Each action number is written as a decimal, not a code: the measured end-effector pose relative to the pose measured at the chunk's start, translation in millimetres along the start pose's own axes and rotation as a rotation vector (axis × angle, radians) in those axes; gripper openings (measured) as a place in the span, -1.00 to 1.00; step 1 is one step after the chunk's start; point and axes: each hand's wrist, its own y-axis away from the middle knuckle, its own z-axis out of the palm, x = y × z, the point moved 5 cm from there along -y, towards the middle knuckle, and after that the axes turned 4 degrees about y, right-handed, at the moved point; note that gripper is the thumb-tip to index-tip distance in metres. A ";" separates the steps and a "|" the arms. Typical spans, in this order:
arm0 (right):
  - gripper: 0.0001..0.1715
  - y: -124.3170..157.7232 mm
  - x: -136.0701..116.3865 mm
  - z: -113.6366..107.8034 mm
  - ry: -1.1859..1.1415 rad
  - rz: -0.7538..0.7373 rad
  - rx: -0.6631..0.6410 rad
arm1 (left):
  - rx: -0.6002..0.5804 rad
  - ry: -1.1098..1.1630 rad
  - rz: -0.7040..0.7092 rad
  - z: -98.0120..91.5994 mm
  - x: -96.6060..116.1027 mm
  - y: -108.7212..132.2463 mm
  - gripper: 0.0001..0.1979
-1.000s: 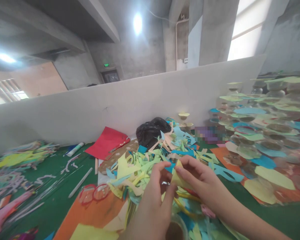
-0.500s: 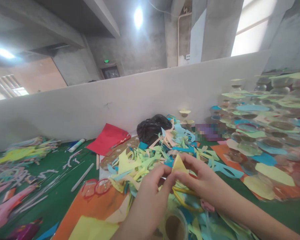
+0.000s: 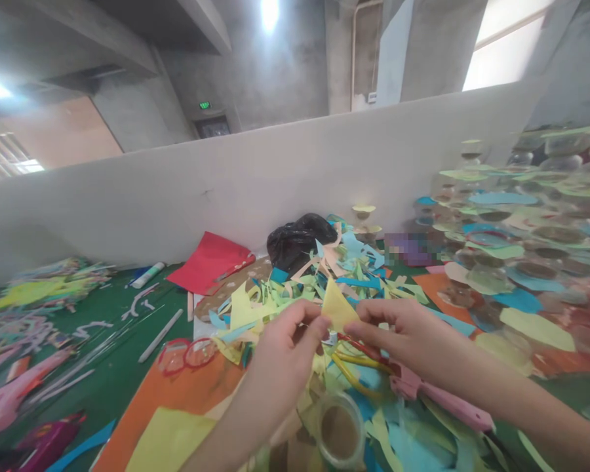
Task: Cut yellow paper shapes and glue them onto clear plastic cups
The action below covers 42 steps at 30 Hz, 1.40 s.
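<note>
A pointed piece of yellow paper (image 3: 337,305) stands up between my hands, pinched at its lower corners. My left hand (image 3: 288,341) grips it from the left and my right hand (image 3: 403,333) from the right. Just below them lie curved yellow strips (image 3: 356,370) and a pink cut paper strip (image 3: 442,396). A clear roll of tape (image 3: 340,431) sits nearer to me. A heap of paper scraps (image 3: 295,303) in yellow, green and blue spreads behind my hands.
A black plastic bag (image 3: 301,242) and a red paper sheet (image 3: 209,262) lie behind the heap. To the left are an orange sheet (image 3: 187,393), a glue stick (image 3: 147,275) and coloured strips. Clear cups with paper discs (image 3: 511,223) crowd the right. A white partition (image 3: 226,183) runs behind.
The yellow piece now stands more upright, and my hands have spread slightly apart. The whole scene sits a little higher in the view, and more of the pink strip shows.
</note>
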 end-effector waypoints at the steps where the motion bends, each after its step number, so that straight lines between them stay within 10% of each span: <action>1: -0.51 0.0 1.2 -2.2 0.010 0.015 -0.004 | 0.006 -0.001 0.008 -1.9 0.5 -1.8 -0.76; 6: -0.46 -2.0 1.6 -13.5 0.422 -0.021 0.105 | 0.168 0.054 0.062 -39.8 -1.1 -20.2 -0.75; 9: -0.76 -6.3 5.7 3.3 0.962 -0.121 0.231 | 0.408 0.109 0.149 -74.7 -3.4 -27.9 -0.76; 13: -0.82 -15.4 35.3 49.2 1.355 -0.151 0.226 | 0.273 0.055 0.089 -70.3 -9.4 -31.7 -0.76; 23: -0.83 16.7 50.1 74.4 1.446 -0.179 0.374 | 0.232 -0.031 0.051 -62.5 -9.3 -25.5 -0.71; 33: -0.35 39.5 103.5 35.3 1.382 -0.059 0.328 | 0.071 0.005 0.006 -44.3 -24.6 -35.9 -0.72; 42: -0.72 5.2 59.4 45.4 1.331 -0.196 0.225 | 0.068 -0.006 0.008 -39.6 -33.2 -43.3 -0.72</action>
